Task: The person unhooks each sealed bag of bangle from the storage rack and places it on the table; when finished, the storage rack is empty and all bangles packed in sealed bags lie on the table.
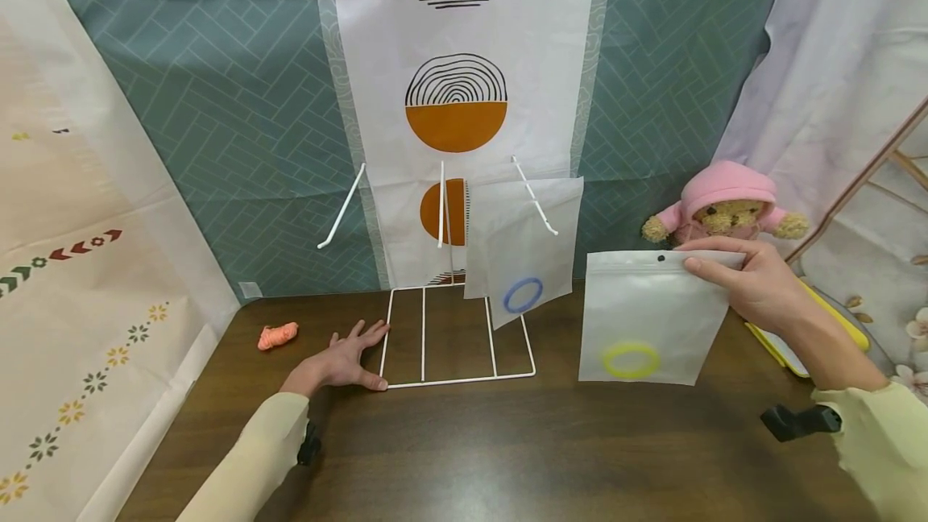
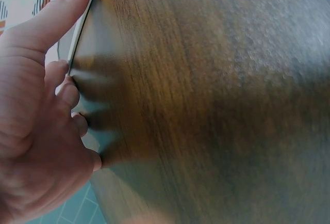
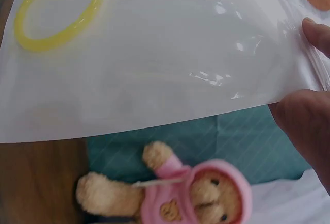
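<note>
Brown table (image 1: 464, 449) below, right grip (image 1: 764, 276) pinches translucent bag (image 1: 648, 312)

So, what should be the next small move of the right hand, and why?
Probably the right hand should bring the hole in the yellow-ring bag toward the middle prong. That prong looks bare, the blue-ring bag hangs at the right prong, and the left hand touches the wire rack's base, perhaps steadying it.
</note>
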The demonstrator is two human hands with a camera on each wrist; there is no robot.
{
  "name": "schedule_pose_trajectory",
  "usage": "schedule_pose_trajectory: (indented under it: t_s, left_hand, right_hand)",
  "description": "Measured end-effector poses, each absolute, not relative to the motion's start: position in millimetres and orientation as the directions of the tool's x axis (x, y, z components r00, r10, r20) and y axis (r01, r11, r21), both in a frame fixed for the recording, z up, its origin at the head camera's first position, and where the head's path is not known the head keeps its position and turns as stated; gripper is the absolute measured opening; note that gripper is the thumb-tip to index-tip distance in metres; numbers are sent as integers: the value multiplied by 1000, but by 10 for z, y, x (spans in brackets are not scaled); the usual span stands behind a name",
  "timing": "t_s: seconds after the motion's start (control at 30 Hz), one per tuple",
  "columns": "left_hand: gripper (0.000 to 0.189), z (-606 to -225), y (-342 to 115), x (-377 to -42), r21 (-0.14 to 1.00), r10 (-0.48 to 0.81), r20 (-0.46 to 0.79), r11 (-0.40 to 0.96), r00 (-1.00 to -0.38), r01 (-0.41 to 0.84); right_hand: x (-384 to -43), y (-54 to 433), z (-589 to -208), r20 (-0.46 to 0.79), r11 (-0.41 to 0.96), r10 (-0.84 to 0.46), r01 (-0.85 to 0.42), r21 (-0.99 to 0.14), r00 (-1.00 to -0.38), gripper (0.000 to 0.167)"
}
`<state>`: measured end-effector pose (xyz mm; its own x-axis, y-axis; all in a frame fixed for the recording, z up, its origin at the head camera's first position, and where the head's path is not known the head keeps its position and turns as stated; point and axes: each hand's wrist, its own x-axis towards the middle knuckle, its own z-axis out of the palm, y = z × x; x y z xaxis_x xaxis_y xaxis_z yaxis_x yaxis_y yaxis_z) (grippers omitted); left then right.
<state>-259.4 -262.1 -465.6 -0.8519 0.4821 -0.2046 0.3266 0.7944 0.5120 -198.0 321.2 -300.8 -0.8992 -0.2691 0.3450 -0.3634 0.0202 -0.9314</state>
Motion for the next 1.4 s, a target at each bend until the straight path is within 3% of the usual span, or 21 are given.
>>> schedule_pose_trajectory:
  t_s: [0.43,0.57,0.8,1.03,1.13,1.4]
  left_hand:
    - [108,-4639,-2636,-2599,509,488,-198,792,-850,336]
    - [107,-4633,-2631,-2603,502,487,-196,795,-851,340]
    - [108,-4642,-2627,-2606,502,480,-210,801,-852,328]
    - [108,-4639,-2622,-2596,499,476,-211,803,-854,325]
    - [108,-4633,-2622,-2590,500,477,-209,802,-854,326]
    - [108,-4635,-2619,-2589,504,479,-209,800,-853,326]
  right_hand:
    - [-2089,3528,-3220,231,57,-313,-261,-964,-921,32]
    - [-2166,3611,-3267,188,186,-245,-236,-954,-951,31]
    - [-2337,3695,-3303,170,560,-130,-214,-800,-977,19]
    - [-2548,3669,-3294,186,598,-184,-260,-758,-965,27]
    - [-2627,3639,-3278,207,663,-232,-310,-681,-950,30]
    - [-2789,3534,-3257,253,731,-339,-423,-535,-906,21]
